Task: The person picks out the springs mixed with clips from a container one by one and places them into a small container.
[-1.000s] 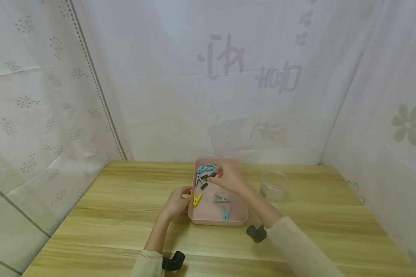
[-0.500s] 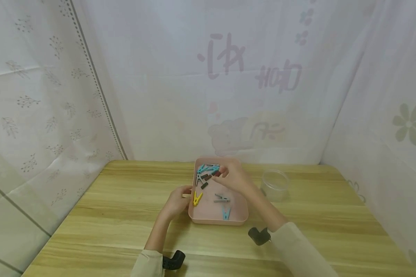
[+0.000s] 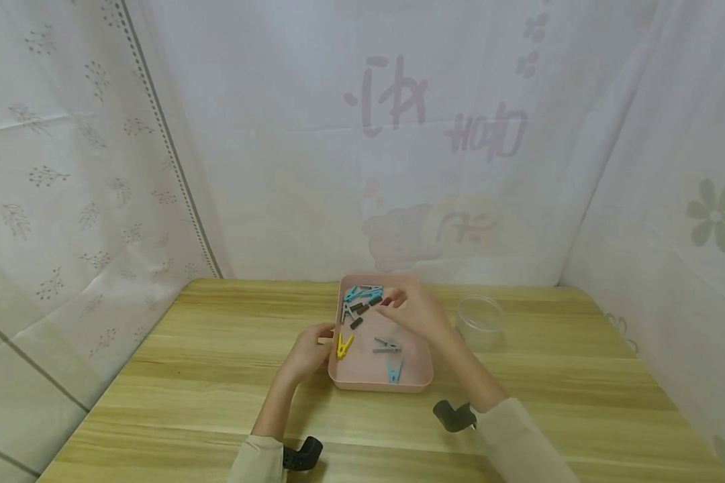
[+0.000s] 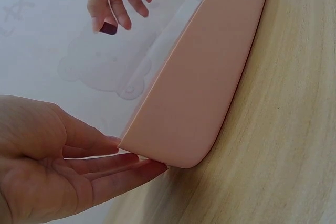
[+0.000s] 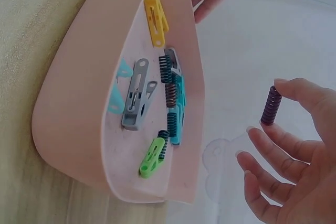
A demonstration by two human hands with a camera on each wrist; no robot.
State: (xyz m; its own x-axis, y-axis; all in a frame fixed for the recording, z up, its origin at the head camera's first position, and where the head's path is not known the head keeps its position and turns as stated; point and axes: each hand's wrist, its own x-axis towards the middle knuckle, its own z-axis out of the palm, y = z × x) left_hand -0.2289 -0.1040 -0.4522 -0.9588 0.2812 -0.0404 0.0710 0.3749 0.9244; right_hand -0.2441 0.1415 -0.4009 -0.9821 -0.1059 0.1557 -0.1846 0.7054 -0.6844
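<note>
Between the thumb and a fingertip of my right hand [image 5: 299, 156] is a dark purple coil spring [image 5: 271, 106], held above the pink tray [image 3: 379, 387]. My left hand [image 4: 58, 166] grips the tray's corner with thumb and fingers. In the tray lie several clothespins: a yellow clothespin [image 5: 154, 19], a grey clothespin [image 5: 136, 95], a green clothespin [image 5: 151, 158] and blue ones. Several more springs sit along one side, among them a brown spring [image 5: 171, 94] and a dark green spring [image 3: 356, 323].
To the right of the tray stands a clear round container [image 3: 480, 322]. The wooden table [image 3: 217, 376] ends at a pale printed curtain [image 3: 278, 168] behind, with more curtain on both sides.
My right hand has drawn a little to the right, the spring still pinched in it, uncovering a dark spring in the tray. My left hand has stayed at the tray's side.
</note>
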